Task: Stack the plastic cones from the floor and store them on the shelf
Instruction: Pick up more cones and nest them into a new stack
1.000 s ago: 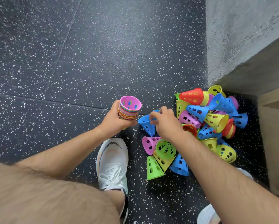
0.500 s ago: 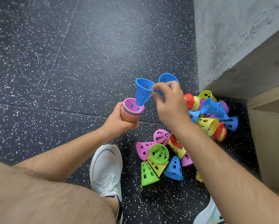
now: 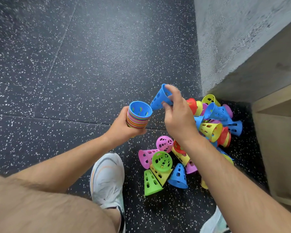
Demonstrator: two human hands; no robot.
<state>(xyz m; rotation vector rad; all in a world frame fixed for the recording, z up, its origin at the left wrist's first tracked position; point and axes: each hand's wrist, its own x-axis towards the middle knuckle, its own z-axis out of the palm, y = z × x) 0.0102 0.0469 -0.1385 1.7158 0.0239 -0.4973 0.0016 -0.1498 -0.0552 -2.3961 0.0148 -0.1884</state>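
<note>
Two hands over black speckled floor (image 3: 74, 64), left hand (image 3: 123, 126) fingers clenched round nested cone stack (image 3: 138, 115), right hand (image 3: 178, 115) fingers pinching blue cone (image 3: 158, 100) beside it, loose cones (image 3: 208, 128) heaped in grey wall (image 3: 234, 31) corner, several hidden behind forearm, wooden shelf (image 3: 279, 132) cut off.

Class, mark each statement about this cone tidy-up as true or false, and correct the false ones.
1. The left hand holds a nested stack of cones. True.
2. The stack's top cone is pink. False: it is blue.
3. The right hand holds a blue cone. True.
4. No cones remain on the floor. False: a loose pile lies there.
5. A white shoe is visible. True.
</note>
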